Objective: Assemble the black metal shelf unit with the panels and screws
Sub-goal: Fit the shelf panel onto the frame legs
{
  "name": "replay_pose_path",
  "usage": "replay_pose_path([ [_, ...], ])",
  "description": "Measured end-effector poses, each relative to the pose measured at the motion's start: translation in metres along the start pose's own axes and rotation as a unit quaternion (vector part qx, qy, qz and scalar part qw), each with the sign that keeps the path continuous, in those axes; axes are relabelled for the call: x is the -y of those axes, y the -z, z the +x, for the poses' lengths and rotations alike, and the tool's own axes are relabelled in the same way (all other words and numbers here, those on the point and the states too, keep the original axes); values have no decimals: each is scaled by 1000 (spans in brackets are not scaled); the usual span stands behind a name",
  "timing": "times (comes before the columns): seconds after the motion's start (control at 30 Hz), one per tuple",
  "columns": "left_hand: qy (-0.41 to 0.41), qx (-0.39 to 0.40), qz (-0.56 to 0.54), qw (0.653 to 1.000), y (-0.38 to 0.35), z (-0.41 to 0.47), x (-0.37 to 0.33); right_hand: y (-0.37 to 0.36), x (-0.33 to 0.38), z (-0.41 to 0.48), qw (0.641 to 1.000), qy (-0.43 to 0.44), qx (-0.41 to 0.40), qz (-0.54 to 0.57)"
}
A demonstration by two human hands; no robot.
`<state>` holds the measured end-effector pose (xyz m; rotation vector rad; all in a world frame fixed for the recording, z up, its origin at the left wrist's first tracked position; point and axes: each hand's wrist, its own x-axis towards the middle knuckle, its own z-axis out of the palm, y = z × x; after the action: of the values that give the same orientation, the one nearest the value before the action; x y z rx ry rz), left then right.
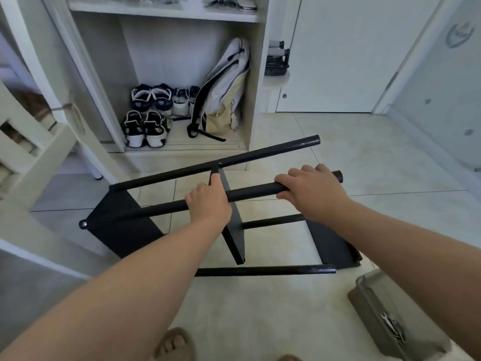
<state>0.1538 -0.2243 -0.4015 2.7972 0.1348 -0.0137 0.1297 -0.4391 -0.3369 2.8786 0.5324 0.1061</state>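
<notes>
A pale tiled floor (260,308) carries a black metal shelf unit (125,225) lying tipped on its side, its poles running left to right. A grey tool tray (369,303) sits at lower right; a sandalled foot (174,345) stands at the near edge.

Shelf unit (235,241), on its side on the floor (390,165): open bays between tubes, divided by middle panel (234,230); left panel (125,225) and right panel (330,246) close the ends. Top tube (255,192) gripped by left hand (208,201) and right hand (312,194). Bare floor to the right and in front. Grey box (385,308) near right panel's corner. Shoe cabinet (256,74) close behind far tube (260,153). White furniture (39,142) crowds the left.
</notes>
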Motion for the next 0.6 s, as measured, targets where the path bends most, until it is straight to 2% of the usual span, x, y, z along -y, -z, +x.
replay_pose_path([
  [0.13, -5, 124, -64, 990, -5, 24, -1, -31, -13, 1, 999, -27, -3, 27],
  [0.23, 23, 246, -247, 937, -3, 38, 7, -50, -23, 0, 998, -39, 25, 39],
  [0.3, 80, 259, -296, 916, -10, 44, 13, -65, -27, -3, 997, -45, 39, 41],
  [0.37, 122, 255, -261, 923, -21, 49, 16, -80, -27, -4, 996, -53, 64, 40],
  [0.6, 80, 236, -245, 937, -62, 65, 19, -112, -27, 5, 985, -71, 145, 58],
])
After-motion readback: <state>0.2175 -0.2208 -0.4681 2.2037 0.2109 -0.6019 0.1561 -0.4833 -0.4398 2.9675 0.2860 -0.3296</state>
